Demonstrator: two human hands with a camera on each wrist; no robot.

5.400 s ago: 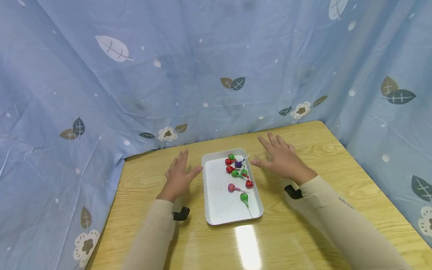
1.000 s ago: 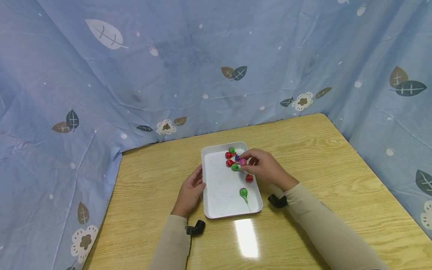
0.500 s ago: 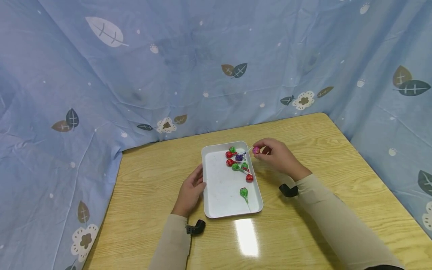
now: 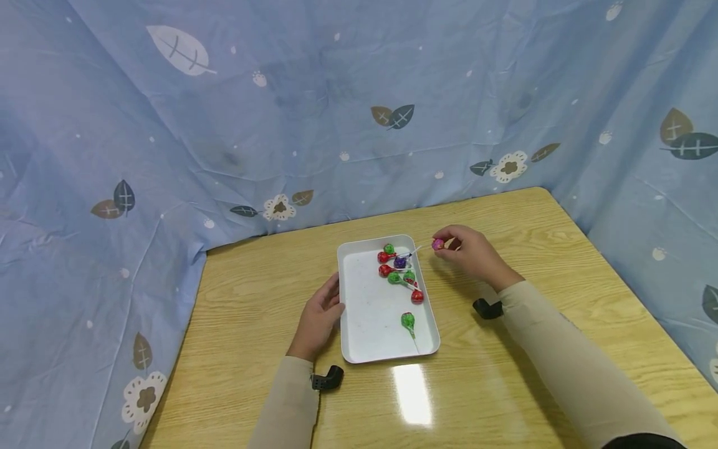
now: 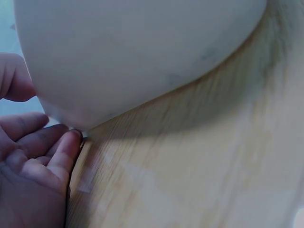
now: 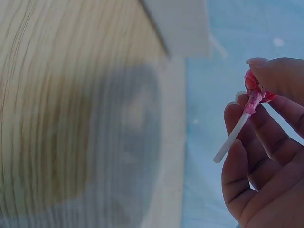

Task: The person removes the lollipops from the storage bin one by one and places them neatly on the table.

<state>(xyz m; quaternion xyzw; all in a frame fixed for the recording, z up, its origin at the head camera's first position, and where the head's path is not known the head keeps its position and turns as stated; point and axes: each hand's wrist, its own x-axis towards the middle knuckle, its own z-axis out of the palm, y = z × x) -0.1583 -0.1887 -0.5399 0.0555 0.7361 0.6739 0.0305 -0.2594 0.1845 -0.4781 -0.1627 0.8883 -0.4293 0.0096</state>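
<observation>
In the head view a white tray [image 4: 370,330] lies on the table, with several lollipops in it. My right hand [image 4: 471,254] pinches a pink lollipop [image 4: 438,244] by its wrapped head, just right of the tray's far right corner. The right wrist view shows the pink lollipop's white stick [image 6: 231,137] slanting down between the fingers. At the tray's left side, my left hand [image 4: 315,321] holds the edge, thumb at the rim and fingers along the outer wall. The left wrist view shows those fingers [image 5: 61,156] against the tray's outside [image 5: 133,52].
Green, red and purple lollipops cluster in the tray's far right part, among them a purple one [image 4: 400,262]. One green lollipop [image 4: 407,321] lies alone nearer the front. Around them is a wooden table [image 4: 258,299]; a blue leaf-print curtain [image 4: 314,112] hangs behind and at both sides.
My right hand has picked the pink lollipop up from the tray and carried it right, past the tray's right rim. My left hand came to the tray's left edge and stays there.
</observation>
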